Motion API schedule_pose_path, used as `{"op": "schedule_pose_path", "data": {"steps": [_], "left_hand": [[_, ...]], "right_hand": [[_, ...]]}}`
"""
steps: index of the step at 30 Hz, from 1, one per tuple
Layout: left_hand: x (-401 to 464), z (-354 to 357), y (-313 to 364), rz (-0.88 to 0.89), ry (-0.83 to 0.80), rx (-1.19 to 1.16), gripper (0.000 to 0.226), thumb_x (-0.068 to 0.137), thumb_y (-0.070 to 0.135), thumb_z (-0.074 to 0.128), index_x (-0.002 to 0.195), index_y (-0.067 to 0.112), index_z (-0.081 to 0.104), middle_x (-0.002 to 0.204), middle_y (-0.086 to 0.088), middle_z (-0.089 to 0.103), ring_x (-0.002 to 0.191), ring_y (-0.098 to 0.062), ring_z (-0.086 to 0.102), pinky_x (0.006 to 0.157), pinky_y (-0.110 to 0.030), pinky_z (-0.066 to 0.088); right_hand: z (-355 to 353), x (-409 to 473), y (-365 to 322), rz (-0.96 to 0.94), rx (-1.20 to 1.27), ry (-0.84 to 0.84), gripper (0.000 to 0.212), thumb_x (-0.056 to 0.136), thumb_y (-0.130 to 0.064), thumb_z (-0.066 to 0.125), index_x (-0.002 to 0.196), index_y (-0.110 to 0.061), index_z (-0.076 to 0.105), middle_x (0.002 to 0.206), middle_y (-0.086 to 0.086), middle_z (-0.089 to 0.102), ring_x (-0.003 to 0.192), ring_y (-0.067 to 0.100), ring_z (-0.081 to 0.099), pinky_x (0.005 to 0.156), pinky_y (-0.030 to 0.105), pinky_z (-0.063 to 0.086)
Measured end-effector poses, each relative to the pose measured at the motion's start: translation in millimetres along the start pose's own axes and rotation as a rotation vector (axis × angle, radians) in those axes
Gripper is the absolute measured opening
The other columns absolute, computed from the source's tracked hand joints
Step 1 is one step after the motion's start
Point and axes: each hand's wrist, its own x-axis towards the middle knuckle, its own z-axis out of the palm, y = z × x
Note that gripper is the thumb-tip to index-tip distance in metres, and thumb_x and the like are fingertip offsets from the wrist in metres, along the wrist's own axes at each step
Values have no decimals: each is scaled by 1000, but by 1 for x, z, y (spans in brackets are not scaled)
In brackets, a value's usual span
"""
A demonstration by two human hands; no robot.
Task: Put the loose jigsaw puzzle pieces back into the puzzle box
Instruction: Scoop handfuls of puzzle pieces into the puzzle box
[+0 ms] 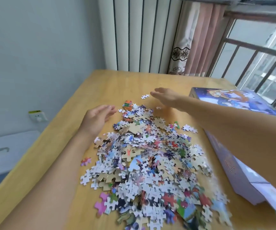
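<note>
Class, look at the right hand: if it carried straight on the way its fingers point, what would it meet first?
Probably the small stray white puzzle piece lying just past the right hand; how high the hand is above the wooden table is unclear.

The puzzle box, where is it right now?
In the head view, the puzzle box lies along the table's right edge, beside the pile of pieces, under the right forearm.

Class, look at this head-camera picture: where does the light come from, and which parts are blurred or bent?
Head view: daylight enters from the window at upper right; motion blur smears the right hand and the pieces near the bottom edge; the wide-angle lens bows the table edges and the box at right.
</note>
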Motion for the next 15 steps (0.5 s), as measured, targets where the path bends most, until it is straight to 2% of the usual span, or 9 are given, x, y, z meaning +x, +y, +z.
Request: {"op": "schedule_pose_path", "data": {"steps": [1, 3, 6, 8, 10, 13, 15], "left_hand": [[0, 1, -3, 8, 17, 18, 20, 102, 30, 53, 109, 29, 71, 111, 7, 74, 111, -10, 66, 108, -39, 47], [1, 0, -7, 12, 43, 31, 20, 101, 28, 55, 113, 31, 71, 116, 9, 72, 111, -10, 65, 107, -40, 47], [4, 0, -9, 23, 82, 31, 30, 102, 25, 54, 129, 25, 65, 123, 10, 64, 103, 2, 61, 108, -39, 47], [5, 1, -7, 17, 78, 41, 35, 102, 25, 53, 137, 24, 59, 126, 10, 59, 102, 6, 58, 108, -35, 46], [5, 2, -7, 5, 53, 75, 37, 103, 30, 51, 140, 28, 55, 127, 13, 54, 114, -5, 58, 108, -31, 43], [2, 4, -5, -8, -18, 170, 38, 104, 40, 45, 142, 34, 52, 132, 16, 49, 124, -8, 49, 102, -26, 37], [-1, 8, -3, -15, -90, 218, 39, 105, 42, 42, 140, 32, 55, 139, 15, 52, 128, -7, 48, 108, -28, 36]], "right_hand": [[6, 6, 1, 15, 0, -75, 70, 101, -58, 44, 157, -18, 31, 161, 8, 33, 144, 27, 37, 119, 41, 30], [24, 16, -4, -30, -14, -166, 77, 97, -68, 40, 160, -28, 22, 166, 3, 24, 150, 26, 27, 123, 46, 21], [47, 20, -25, -175, -51, -301, 78, 92, -75, 40, 158, -34, 26, 165, -2, 27, 149, 24, 28, 120, 46, 18], [56, 13, -38, -255, -130, -387, 78, 92, -74, 43, 156, -32, 33, 162, -4, 33, 147, 21, 33, 121, 46, 22], [61, 0, -47, -317, -170, -449, 73, 92, -73, 45, 152, -31, 42, 157, -6, 41, 142, 18, 40, 119, 43, 29], [60, -31, -53, -383, -218, -491, 61, 90, -71, 52, 138, -33, 58, 137, -11, 61, 124, 12, 56, 105, 34, 44], [57, -52, -55, -392, -267, -495, 53, 88, -69, 57, 127, -33, 64, 119, -8, 69, 108, 13, 65, 93, 33, 52]]}}
